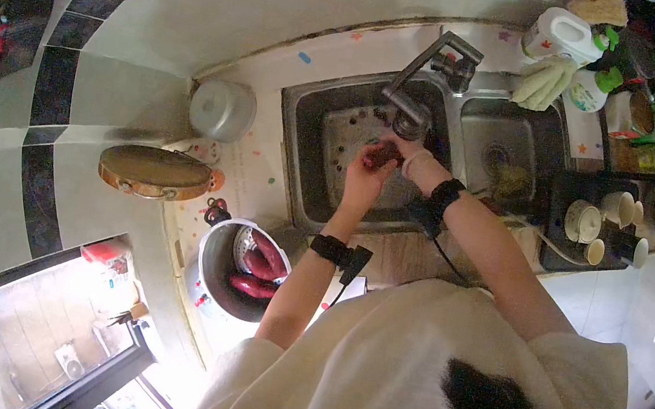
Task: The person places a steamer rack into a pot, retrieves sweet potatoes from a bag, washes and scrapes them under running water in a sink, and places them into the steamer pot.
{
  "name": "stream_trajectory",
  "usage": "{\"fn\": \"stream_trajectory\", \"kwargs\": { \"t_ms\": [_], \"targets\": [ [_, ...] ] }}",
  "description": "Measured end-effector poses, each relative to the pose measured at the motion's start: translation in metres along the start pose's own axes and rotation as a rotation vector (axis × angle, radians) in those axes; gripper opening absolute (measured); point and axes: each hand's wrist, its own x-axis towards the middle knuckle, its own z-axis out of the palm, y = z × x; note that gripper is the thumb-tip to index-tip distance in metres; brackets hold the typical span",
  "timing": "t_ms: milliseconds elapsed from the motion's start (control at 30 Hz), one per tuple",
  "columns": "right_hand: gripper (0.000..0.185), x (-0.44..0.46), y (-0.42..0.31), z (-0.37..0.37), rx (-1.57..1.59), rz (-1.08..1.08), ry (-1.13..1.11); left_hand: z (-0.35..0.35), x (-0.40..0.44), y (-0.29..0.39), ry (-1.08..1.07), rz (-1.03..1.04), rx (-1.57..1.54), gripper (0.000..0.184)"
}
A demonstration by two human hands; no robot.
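Over the left basin of the sink, my left hand grips a dark red sweet potato. My right hand closes on its other side, just under the head of the black faucet; its fingertips are partly hidden. Whether water runs is hard to make out. Several more red-purple sweet potatoes lie in a silver pot left of my left forearm, along with a perforated metal piece.
A round wooden board leans by the left wall near an upturned pale metal pot. Right of the second basin are cups on a black tray. Bottles and a green cloth stand behind.
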Motion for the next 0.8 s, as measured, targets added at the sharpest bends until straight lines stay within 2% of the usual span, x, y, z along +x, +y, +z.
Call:
{"fn": "stream_trajectory", "kwargs": {
  "t_ms": [67,167,267,367,467,567,633,667,733,800],
  "targets": [
    [0.036,-0.022,-0.047,0.012,-0.038,-0.036,0.042,-0.008,-0.006,0.024,-0.073,0.104,0.189,0.039],
    [0.039,-0.024,-0.083,0.019,-0.046,0.073,0.088,-0.015,-0.003,0.039,-0.351,-0.351,-0.270,0.048],
    [0.041,-0.023,-0.116,0.021,-0.056,0.223,0.167,-0.012,0.005,0.028,-0.508,-0.214,0.091,0.060],
    [0.045,-0.023,-0.140,0.025,-0.080,0.355,0.256,-0.005,0.006,0.035,-0.476,-0.301,0.390,0.064],
    [0.048,-0.018,-0.142,0.028,-0.179,0.384,0.285,0.004,0.023,-0.014,-0.420,-0.271,0.370,0.063],
    [0.049,-0.011,-0.119,0.025,-0.395,0.280,0.216,0.004,0.018,0.018,-0.424,-0.283,0.269,0.056],
    [0.047,-0.017,-0.119,0.024,-0.541,0.311,0.094,0.004,0.020,0.023,-0.491,-0.379,0.330,0.053],
    [0.046,-0.016,-0.119,0.024,-0.544,0.246,0.190,0.005,0.020,0.024,-0.523,-0.427,0.360,0.052],
    [0.043,-0.009,-0.124,0.023,-0.544,0.112,0.382,0.008,0.026,-0.035,-0.360,-0.014,0.516,0.059],
    [0.051,-0.014,-0.185,0.011,-0.783,0.305,0.171,0.009,0.020,-0.039,-0.342,0.036,0.520,0.064]
  ]
}}
